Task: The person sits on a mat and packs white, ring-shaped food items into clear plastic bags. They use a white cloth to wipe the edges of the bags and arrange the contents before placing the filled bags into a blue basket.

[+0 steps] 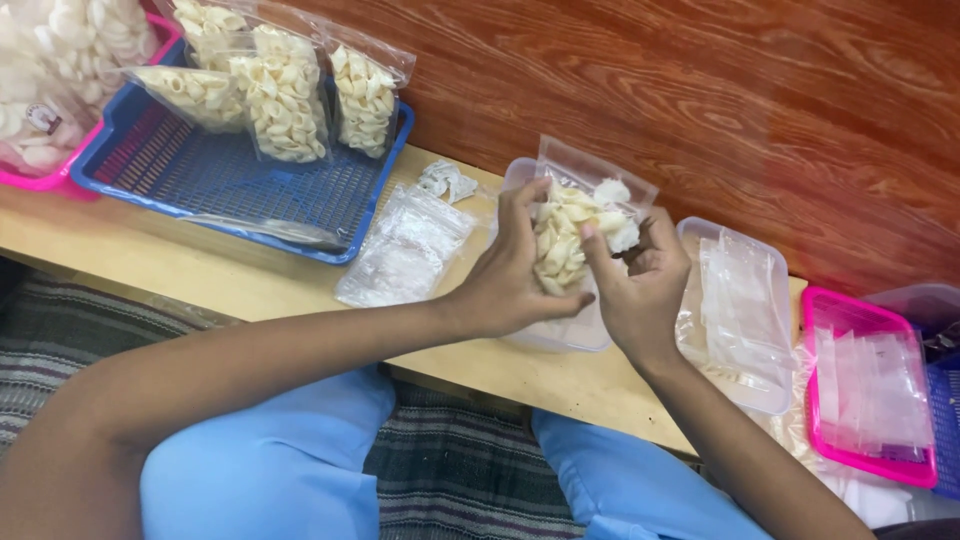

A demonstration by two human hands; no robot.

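Holding a small clear bag (590, 215) of pale shell-shaped crackers between both hands, the person works above a low wooden bench (250, 275). The left hand (510, 275) has its fingers closed around the bag's lower left side, gripping it firmly. The right hand (640, 280) clasps the bag's right side, thumb pressed against the crackers and fingers curled behind. Just beneath the bag, on the bench, sits a clear plastic tub (570, 335). Left of the bag lies a flat stack of empty clear bags (405, 250), with a crumpled scrap of plastic (447, 181) just beyond it. Farther left of the bag, a blue mesh tray (215, 185) carries several filled cracker bags (285, 95), and a pink tray (45, 175) of loose crackers touches its far edge. Right of the bag stands another clear tub of empty bags (745, 310), then a pink basket (865, 385) with more empty bags.
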